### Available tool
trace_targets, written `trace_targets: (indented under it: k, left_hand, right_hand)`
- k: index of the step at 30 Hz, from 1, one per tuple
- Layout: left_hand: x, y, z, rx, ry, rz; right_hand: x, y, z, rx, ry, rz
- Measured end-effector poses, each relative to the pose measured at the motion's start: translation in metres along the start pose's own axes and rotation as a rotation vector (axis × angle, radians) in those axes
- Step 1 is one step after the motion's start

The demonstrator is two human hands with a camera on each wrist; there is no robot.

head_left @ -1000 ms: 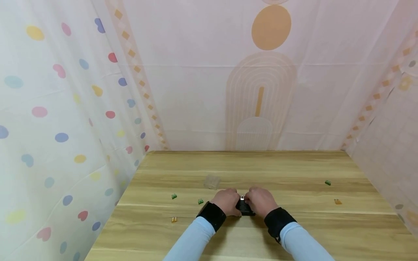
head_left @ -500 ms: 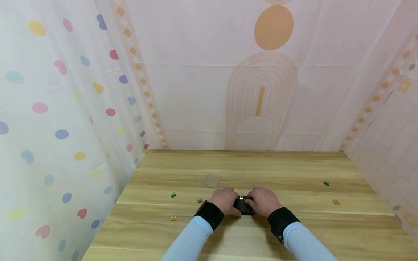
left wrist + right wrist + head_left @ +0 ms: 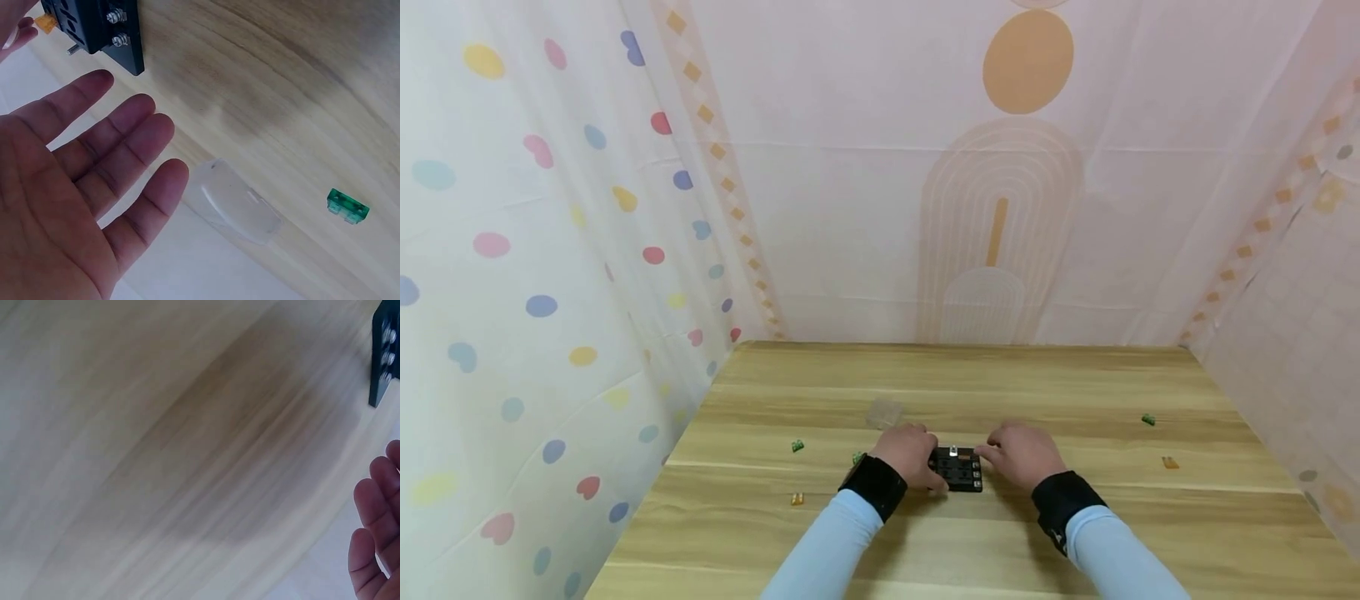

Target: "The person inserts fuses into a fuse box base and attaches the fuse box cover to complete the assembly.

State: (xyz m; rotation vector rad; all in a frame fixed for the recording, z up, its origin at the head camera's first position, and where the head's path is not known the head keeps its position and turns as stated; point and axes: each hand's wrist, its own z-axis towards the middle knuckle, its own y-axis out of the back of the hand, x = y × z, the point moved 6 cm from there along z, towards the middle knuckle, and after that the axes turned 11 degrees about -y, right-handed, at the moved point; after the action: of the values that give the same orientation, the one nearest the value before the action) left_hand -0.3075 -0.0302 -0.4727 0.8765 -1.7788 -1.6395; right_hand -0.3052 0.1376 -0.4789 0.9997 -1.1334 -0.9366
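Note:
A black fuse block with screw terminals lies on the table between my hands. An orange blade fuse sits at its top, seen in the left wrist view. My left hand is at the block's left end, thumb toward the near side; in its wrist view the fingers are extended, with a gap to the block. Just off the block's right end, my right hand holds nothing visible, its fingers loosely bent. The right wrist view catches only the block's edge and some fingers.
Behind my left hand lies a clear plastic cover. Loose green fuses and an orange fuse lie to the left. At the right are another green fuse and an orange one. A curtain hangs behind the table.
My right hand has lifted away from the fuse block and moved right, uncovering its right side and the orange fuse. My left hand has shifted slightly left, exposing more of the block.

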Motion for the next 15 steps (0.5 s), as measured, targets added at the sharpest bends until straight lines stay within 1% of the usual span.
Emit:
trace_targets:
  k: [4, 8, 10, 15]
  left_hand:
    - [-0.002, 0.001, -0.001, 0.004, 0.007, -0.023]
    - [-0.001, 0.000, -0.002, 0.001, 0.017, -0.029]
    - [0.000, -0.001, -0.001, -0.004, 0.017, -0.027]
    - [0.001, 0.003, 0.000, -0.007, 0.017, -0.026]
  right_hand:
    - [-0.017, -0.001, -0.001, -0.003, -0.034, -0.018]
    - [-0.031, 0.002, -0.002, -0.029, -0.065, -0.042]
    - [-0.039, 0.005, -0.003, -0.038, -0.094, -0.050]
    - [-0.055, 0.010, -0.003, -0.031, -0.163, -0.028]
